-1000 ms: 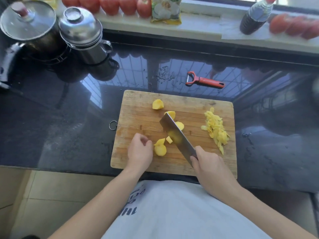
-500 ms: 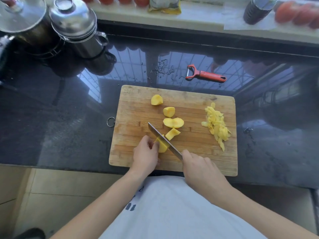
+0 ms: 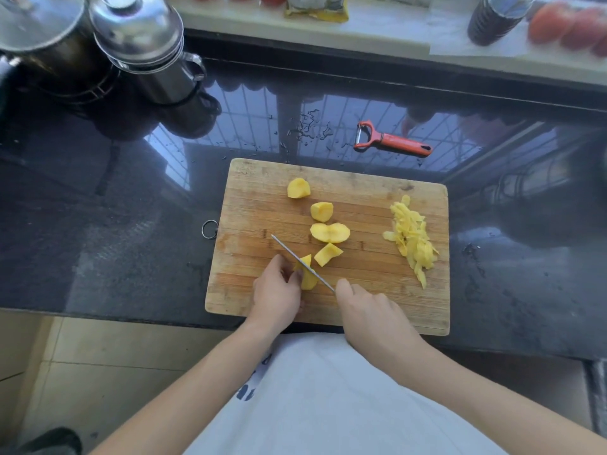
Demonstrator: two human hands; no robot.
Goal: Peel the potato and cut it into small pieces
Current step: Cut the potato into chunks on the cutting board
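Observation:
A wooden cutting board (image 3: 256, 205) lies on the dark counter. Several peeled yellow potato chunks (image 3: 329, 232) are spread over its middle. My left hand (image 3: 276, 293) pinches one potato piece (image 3: 308, 280) near the board's front. My right hand (image 3: 371, 310) grips the handle of a knife (image 3: 295, 256), whose blade stands edge-down through that piece, pointing up and left. A heap of potato peels (image 3: 412, 238) sits at the board's right side.
A red peeler (image 3: 391, 139) lies on the counter (image 3: 98, 224) behind the board. Two lidded steel pots (image 3: 144, 41) stand at the back left. A dark bottle (image 3: 492, 18), tomatoes (image 3: 571, 24) and a packet (image 3: 315, 6) sit on the window ledge.
The knife, lifted with its blade flat a second ago, has come down into the potato piece that my left hand holds. Since half a second ago the hands hardly moved.

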